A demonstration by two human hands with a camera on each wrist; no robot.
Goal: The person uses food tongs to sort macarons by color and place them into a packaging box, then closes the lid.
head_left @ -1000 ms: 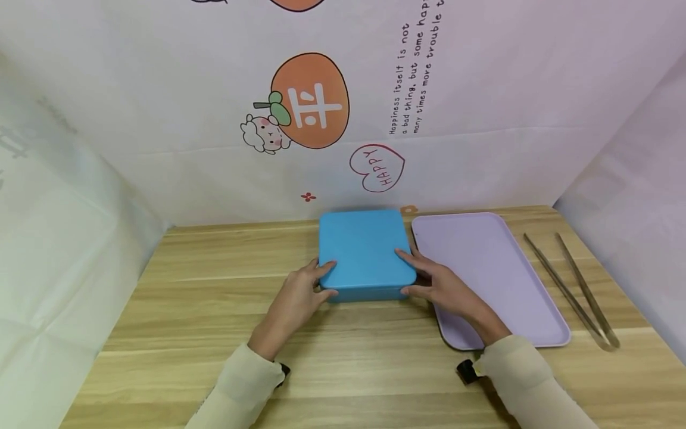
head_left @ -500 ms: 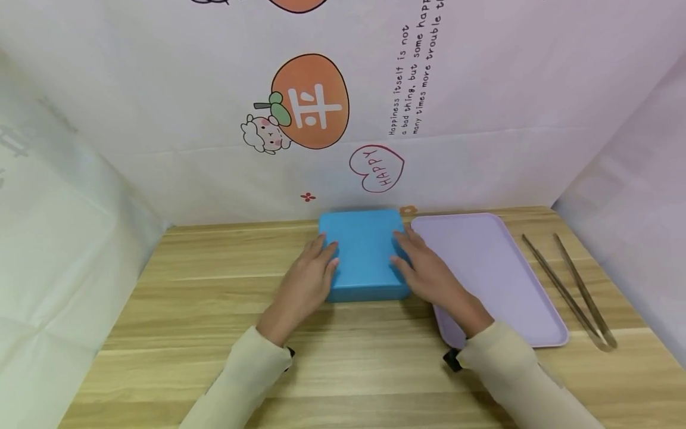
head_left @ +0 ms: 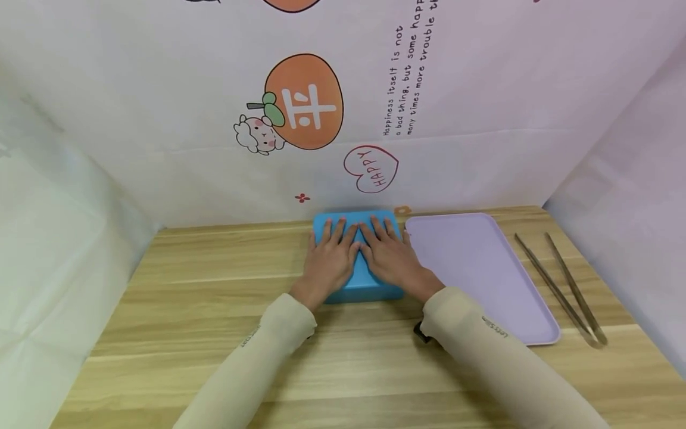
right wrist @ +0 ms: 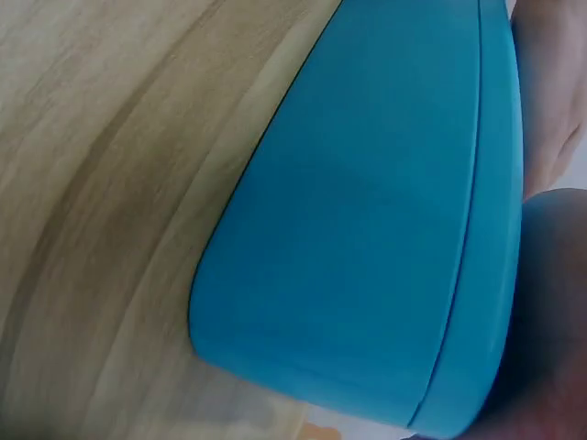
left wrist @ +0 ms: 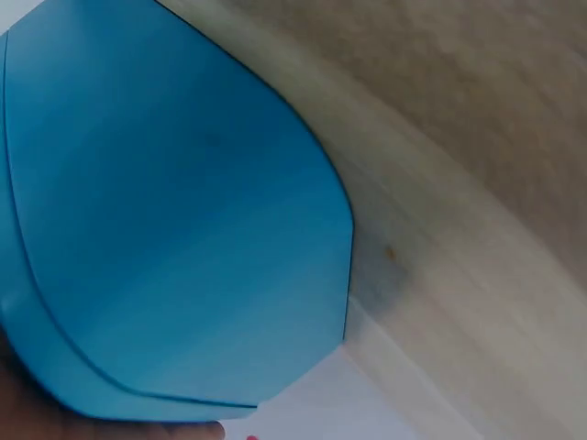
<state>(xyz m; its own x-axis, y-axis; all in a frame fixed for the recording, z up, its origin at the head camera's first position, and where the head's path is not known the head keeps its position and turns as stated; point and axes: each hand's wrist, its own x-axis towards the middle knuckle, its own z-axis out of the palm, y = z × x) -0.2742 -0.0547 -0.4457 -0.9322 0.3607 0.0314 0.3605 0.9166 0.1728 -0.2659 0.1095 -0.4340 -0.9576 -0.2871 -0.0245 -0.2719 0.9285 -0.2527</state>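
A blue lidded box (head_left: pixel 364 291) stands on the wooden table near the back cloth, its lid seated all round as far as it shows. My left hand (head_left: pixel 329 262) lies flat on the lid's left half, fingers spread and pointing away from me. Mirroring it, my right hand (head_left: pixel 392 257) lies on the right half, also with straight fingers, the two thumbs close together in the middle. From the left wrist view, the side of the blue box (left wrist: pixel 174 211) shows a thin seam under its lid. The right wrist view gives the opposite side of the blue box (right wrist: pixel 339 220).
A pale purple tray (head_left: pixel 482 268) lies flat just right of the box. Beyond it, metal tongs (head_left: pixel 563 286) rest with their arms spread. A white printed cloth (head_left: pixel 455 173) hangs behind the wooden table (head_left: pixel 214 286) and at both sides.
Both hands have left the box's front corners, where fingers and thumbs gripped the lid's edges, and moved inward onto the top of the lid. The box has stayed in place.
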